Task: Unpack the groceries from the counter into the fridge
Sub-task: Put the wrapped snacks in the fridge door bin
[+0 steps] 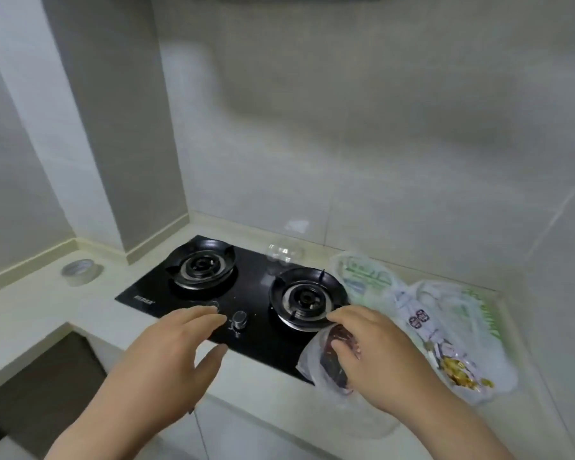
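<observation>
1. A roll of clear tape (pixel 82 271) lies flat on the pale counter (pixel 40 313), well to the left of the black gas hob (pixel 246 287).
2. The left hand (pixel 170 353) hovers over the hob's front edge. Its fingers are straight and slightly spread, the thumb is out, and it holds nothing. A control knob (pixel 239 318) stands just beside the fingertips.
3. A clear container (pixel 284 254) sits at the hob's back edge, between the left burner (pixel 201 268) and the right burner (pixel 307 298). It is too blurred to identify further.
4. The right hand (pixel 379 353) reaches in at the hob's front right corner, just in front of the right burner. Its thumb and curled fingers grip a small clear bag (pixel 326 363) with dark red contents. The hand hides the bag's right side, and it cannot be told whether the bag rests on the surface.
5. Just right of the hob, white grocery bags (pixel 372 280) slump on the counter near the tiled wall (pixel 379 144). Printed packets show through, and one packet (pixel 462 376) with gold pieces lies nearest the counter's front edge.
</observation>
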